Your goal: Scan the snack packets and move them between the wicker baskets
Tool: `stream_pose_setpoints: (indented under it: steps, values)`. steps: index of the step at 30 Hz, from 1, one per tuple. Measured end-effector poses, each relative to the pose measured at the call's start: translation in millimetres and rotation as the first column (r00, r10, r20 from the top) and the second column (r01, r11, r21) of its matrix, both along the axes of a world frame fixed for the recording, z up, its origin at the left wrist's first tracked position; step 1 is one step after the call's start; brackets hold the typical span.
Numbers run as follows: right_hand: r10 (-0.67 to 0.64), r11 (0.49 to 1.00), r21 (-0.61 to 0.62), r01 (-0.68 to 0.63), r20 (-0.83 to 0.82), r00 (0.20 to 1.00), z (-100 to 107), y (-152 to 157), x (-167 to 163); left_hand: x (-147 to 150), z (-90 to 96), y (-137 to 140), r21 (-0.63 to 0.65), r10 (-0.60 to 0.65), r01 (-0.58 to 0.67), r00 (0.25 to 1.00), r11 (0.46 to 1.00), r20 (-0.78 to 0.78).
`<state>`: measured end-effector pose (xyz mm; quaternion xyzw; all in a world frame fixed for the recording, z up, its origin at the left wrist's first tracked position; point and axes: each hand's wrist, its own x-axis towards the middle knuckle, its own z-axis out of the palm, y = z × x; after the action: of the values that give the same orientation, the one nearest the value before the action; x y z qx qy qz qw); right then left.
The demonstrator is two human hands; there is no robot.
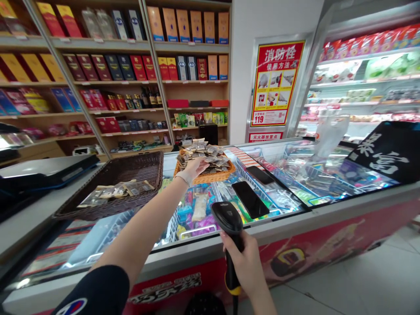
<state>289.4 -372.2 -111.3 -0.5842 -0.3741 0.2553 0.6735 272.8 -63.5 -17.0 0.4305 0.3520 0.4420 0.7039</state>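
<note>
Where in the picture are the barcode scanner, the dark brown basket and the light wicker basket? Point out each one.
Barcode scanner (229,218), head view: on its black top.
Dark brown basket (144,166), head view: on its far inner wall.
Light wicker basket (212,176), head view: on its front wall.

- One camera, on the person's head, looks forward and down from above and behind the fingers (201,166) of both hands.
- It sits close, I can see: the right hand (242,258) is large in the foreground, the left hand (194,169) farther out near mid-view.
- It faces across the glass-topped counter (197,251) beneath the fingers, toward shelves (131,44) well beyond them.
- The view runs wide (even floor (370,275) shows, right of the right fingers).
</note>
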Motion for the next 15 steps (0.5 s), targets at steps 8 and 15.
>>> stream_pose_setpoints:
  steps: [8, 15]
  values:
    - [0.059, 0.998, 0.022, -0.059, -0.006, 0.998, 11.3, -0.2, -17.5, -70.3, 6.8, -60.2, -0.030, 0.010, -0.006, 0.990, 1.000, 0.142]
    - [0.125, 0.992, 0.018, -0.125, 0.025, 0.992, 23.0, -0.6, -49.2, -132.3, -28.8, -105.2, 0.033, 0.028, -0.032, 0.993, 0.999, 0.114]
